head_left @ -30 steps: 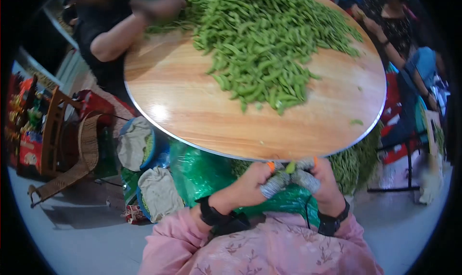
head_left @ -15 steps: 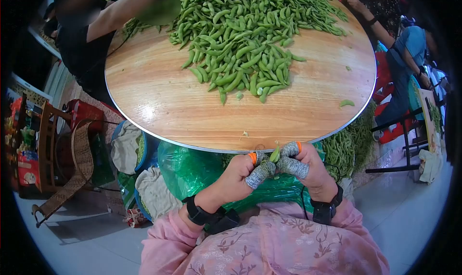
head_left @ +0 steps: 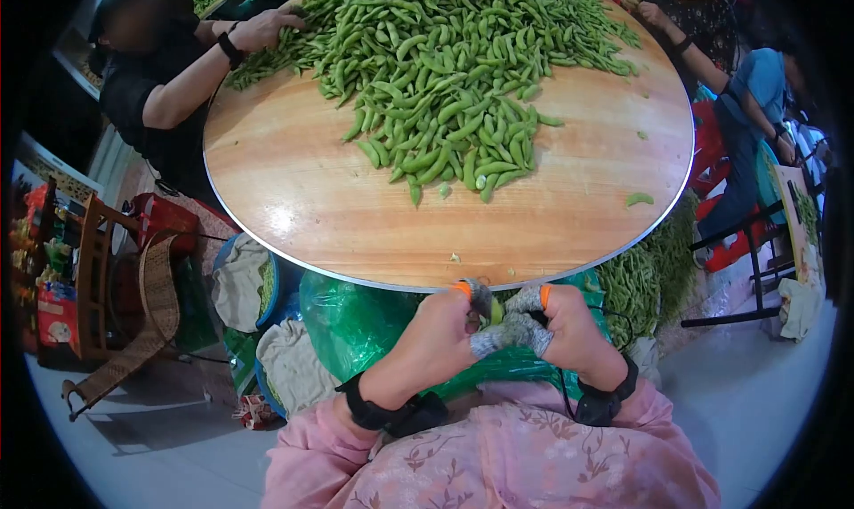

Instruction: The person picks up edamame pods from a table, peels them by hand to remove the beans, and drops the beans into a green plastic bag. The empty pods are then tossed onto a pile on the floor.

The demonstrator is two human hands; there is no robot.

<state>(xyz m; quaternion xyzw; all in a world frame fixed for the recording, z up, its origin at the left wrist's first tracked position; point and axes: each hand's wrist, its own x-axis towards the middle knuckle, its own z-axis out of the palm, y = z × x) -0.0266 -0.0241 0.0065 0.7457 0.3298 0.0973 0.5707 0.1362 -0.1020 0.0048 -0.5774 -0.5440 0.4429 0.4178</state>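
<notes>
My left hand (head_left: 447,322) and my right hand (head_left: 569,324) meet just below the table's near edge, with grey knitted sleeves on the thumbs and fingers and orange bands on some. Between the fingertips sits a green soybean pod (head_left: 496,311), pinched by my left hand. My right fingers are closed against the same pod, and their tips partly hide it. Beneath my hands spreads a green plastic bag (head_left: 347,327). A large heap of soybean pods (head_left: 445,91) covers the far part of the round wooden table (head_left: 374,233).
A person in black (head_left: 165,91) reaches into the heap from the left; others sit at the right. Cloth-covered basins (head_left: 240,282) and a wicker chair (head_left: 147,313) stand at left. More pods lie in a pile (head_left: 636,286) right of the bag. One pod (head_left: 639,198) lies apart.
The pod between my hands has dropped lower and is more covered by my fingers. A small scrap now lies near the table edge. The person at left has drawn their arm back to the heap's edge.
</notes>
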